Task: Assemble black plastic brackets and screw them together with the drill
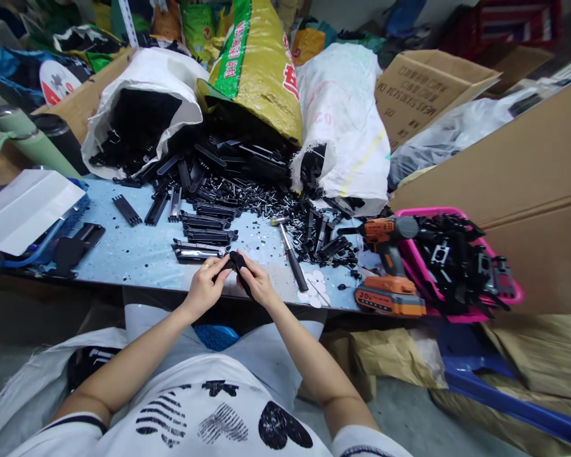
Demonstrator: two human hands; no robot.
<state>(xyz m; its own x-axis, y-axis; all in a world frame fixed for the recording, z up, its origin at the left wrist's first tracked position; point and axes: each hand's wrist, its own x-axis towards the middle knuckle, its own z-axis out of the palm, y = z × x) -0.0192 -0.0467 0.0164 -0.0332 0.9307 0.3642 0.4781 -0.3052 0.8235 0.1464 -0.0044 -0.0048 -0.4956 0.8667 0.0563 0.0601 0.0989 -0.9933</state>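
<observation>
Both of my hands meet at the front edge of the blue table. My left hand (206, 283) is closed on one side of a black plastic part (238, 261). On its other side my right hand (259, 280) grips the same part, with a dark length of it slanting down between the hands. Fingers cover much of it, so its exact kind is hidden. Just beyond my hands lies a stack of long black plastic pieces (204, 236). A small hammer (292, 257) rests to the right, its handle toward me.
An orange cordless drill (385, 266) stands at right beside a pink basket (518, 295) of black parts. Loose screws (261, 198) spread across the middle. Behind are a white sack (145, 70), a yellow sack (261, 63) and another white sack (347, 114). A blue tray (78, 209) sits left.
</observation>
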